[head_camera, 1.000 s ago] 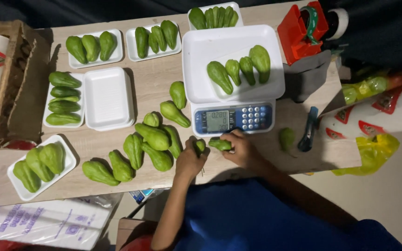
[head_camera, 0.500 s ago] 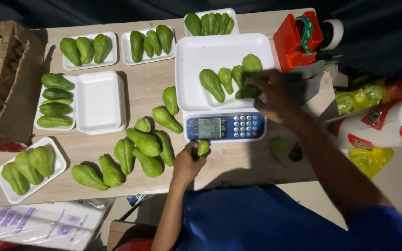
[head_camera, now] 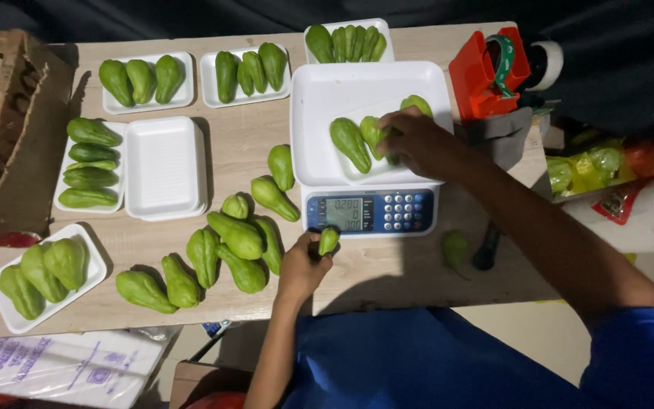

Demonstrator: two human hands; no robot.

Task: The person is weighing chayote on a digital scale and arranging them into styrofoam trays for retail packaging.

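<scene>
A white digital scale [head_camera: 319, 91] stands on the wooden table [head_camera: 244, 163]. A small white foam tray [head_camera: 357, 170] on its pan holds green chayotes [head_camera: 348, 142]. My right hand [head_camera: 416, 140] rests on the chayotes in that tray, fingers curled over them. My left hand [head_camera: 302, 265] holds a small green chayote [head_camera: 328, 240] just in front of the scale's display [head_camera: 346, 213]. A loose pile of chayotes [head_camera: 236, 236] lies left of my left hand.
Filled foam trays of chayotes [head_camera: 145, 79] line the back and left, beside a stack of bare white trays [head_camera: 164, 167]. A red tape dispenser [head_camera: 488, 72] sits at the right. One chayote [head_camera: 454, 248] and a dark knife [head_camera: 486, 254] lie right of the scale. A cardboard box [head_camera: 1, 136] is far left.
My right hand went from the table's front edge up to the scale pan and now lies on the chayotes in the tray. The left hand stayed with its small chayote.
</scene>
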